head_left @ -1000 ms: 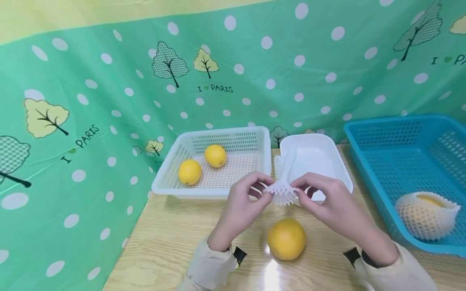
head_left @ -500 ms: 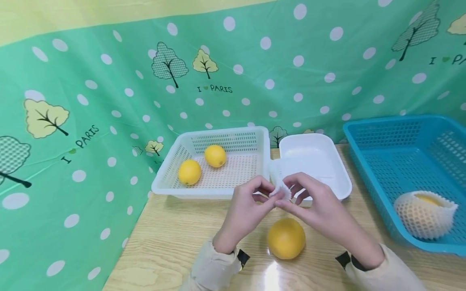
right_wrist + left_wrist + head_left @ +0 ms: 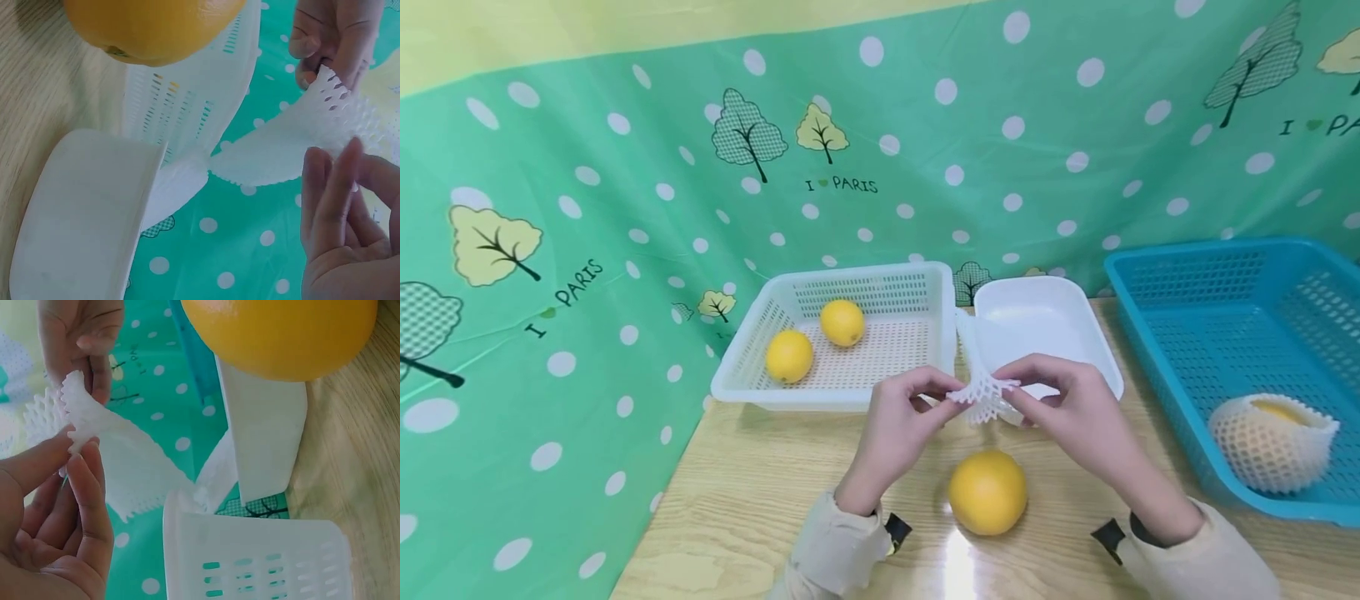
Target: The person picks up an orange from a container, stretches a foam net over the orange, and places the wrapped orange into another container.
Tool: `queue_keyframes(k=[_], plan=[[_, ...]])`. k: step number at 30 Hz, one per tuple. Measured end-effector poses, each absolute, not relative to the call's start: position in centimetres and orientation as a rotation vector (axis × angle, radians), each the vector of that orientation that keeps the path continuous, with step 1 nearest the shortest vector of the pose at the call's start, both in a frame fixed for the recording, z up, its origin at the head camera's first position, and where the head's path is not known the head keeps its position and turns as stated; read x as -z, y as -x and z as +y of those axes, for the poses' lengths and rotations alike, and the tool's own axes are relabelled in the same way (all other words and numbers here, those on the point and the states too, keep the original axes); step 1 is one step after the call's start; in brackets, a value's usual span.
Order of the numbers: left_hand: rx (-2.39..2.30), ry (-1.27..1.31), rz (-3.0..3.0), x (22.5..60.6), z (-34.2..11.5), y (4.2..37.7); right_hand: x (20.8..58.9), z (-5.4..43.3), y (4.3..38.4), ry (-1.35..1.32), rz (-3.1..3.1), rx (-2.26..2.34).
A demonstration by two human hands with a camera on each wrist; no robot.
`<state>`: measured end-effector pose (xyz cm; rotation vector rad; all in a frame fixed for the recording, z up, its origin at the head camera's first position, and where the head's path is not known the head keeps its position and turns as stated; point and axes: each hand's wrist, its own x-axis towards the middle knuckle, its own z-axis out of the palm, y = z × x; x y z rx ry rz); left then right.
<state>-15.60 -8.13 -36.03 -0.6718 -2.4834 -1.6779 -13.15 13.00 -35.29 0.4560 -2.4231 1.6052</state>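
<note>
A white foam fruit net point(image 3: 982, 398) is stretched between both hands above the table. My left hand point(image 3: 904, 429) pinches one side of its toothed mouth between thumb and fingers. On the opposite side, my right hand point(image 3: 1078, 421) pinches the same rim. The narrow end of the net point(image 3: 134, 465) points away, toward the gap between the white basket and the white tray. Just below the hands, a bare orange point(image 3: 988, 493) sits on the wooden table; its stem-end mark shows in the right wrist view, on the orange point(image 3: 156, 28).
A white slotted basket point(image 3: 820, 398) with two smaller yellow-orange fruits point(image 3: 790, 356) stands behind the left hand. Beside it is a white tray point(image 3: 1037, 312). At right, a blue basket point(image 3: 1217, 333) holds a fruit in a foam net point(image 3: 1273, 446). A green dotted curtain point(image 3: 880, 208) hangs behind.
Half a second ago the hands had come together and the net's mouth was bunched. Now they have drawn apart again and the mouth is spread wide. The orange stays on the table.
</note>
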Motion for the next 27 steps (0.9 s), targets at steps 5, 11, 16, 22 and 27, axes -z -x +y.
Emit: queue_keyframes(k=[5, 11, 16, 22, 27], plan=[[1.907, 0.591, -2.44, 36.16, -8.04, 15.8, 34.99, 13.36, 13.12, -0.329, -2.402, -1.829], [2.126, 0.458, -2.333, 36.38, -7.75, 15.79, 34.94, 13.3, 13.03, -0.289, -2.38, -1.955], [2.223, 0.443, -2.294, 36.42, -7.6, 15.68, 35.16, 13.12, 12.96, -0.304, -2.398, -1.902], [2.286, 0.547, -2.296, 36.36, -7.5, 15.63, 35.21, 13.19, 13.05, -0.393, -2.411, -1.804], [2.234, 0.529, -2.294, 36.49, -7.49, 15.71, 34.95, 13.24, 12.92, -0.421, -2.448, -1.75]])
